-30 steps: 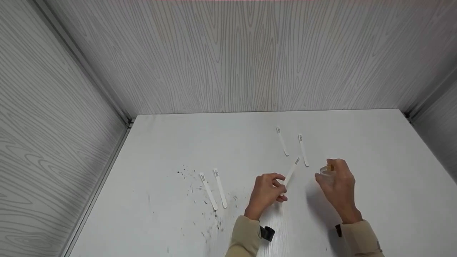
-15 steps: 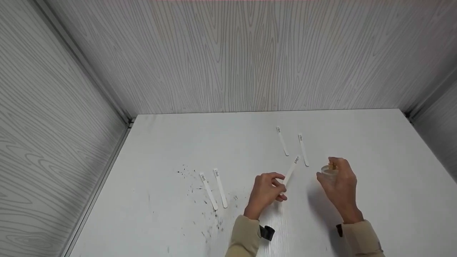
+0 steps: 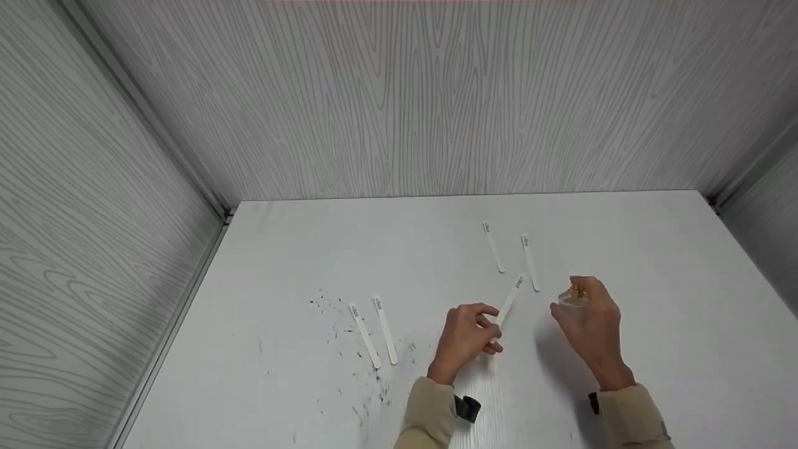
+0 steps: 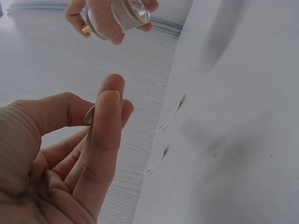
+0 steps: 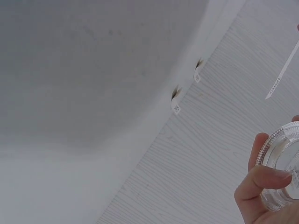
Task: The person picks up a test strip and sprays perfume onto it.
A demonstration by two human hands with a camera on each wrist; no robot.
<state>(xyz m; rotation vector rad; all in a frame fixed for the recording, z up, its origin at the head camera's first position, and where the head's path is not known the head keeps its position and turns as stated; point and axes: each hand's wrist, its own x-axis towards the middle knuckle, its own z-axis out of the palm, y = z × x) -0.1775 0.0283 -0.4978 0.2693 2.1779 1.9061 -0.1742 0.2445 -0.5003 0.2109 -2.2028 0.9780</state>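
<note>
My left hand [image 3: 464, 337] pinches a white paper perfume test strip [image 3: 510, 300] near its lower end; the printed end slants up and to the right. To the right of it, my right hand [image 3: 592, 324] grips a clear round perfume bottle [image 5: 280, 156] with a ribbed glass edge. A fingertip lies on the bottle's gold spray top [image 3: 578, 290]. Bottle and strip are held above the table, apart from each other. From the left wrist view, the bottle [image 4: 122, 15] stands beyond the left fingertips, and most of the strip is hidden behind the fingers.
On the white table [image 3: 299, 249] lie two printed strips [image 3: 494, 248] ahead of the hands. Two more strips [image 3: 385, 330] lie to the left among dark specks [image 3: 349, 330]. Wood-grain panels [image 3: 386, 100] stand at the back and both sides.
My right hand and the bottle have shifted slightly right, then back left. My left hand and its strip have stayed in nearly the same place.
</note>
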